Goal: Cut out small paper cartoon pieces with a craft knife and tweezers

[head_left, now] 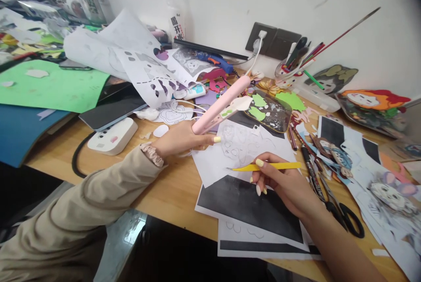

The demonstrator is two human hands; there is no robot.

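Observation:
My left hand (pixel 179 138) is closed around the pink hair straightener (pixel 225 100), which points up and to the right over the papers. Its two arms are a little apart. A pale, green-flecked strip shows along the lower arm; I cannot tell whether it is part of the tool. Yellow tweezers (pixel 281 165) lie in a pinch of my right hand (pixel 276 176), tips pointing left just above a white sheet (pixel 210 170) with faint pencil drawings. Under that sheet is a black-faced paper (pixel 250 207).
Scissors (pixel 340 216) and paper cut-outs (pixel 342 155) lie to the right. Behind stand a plastic bottle (pixel 174 5) and a pen cup (pixel 289 71). A dark tray (pixel 279 113) holds green scraps. A white box-shaped device (pixel 113 137) and green sheet (pixel 52 82) are on the left.

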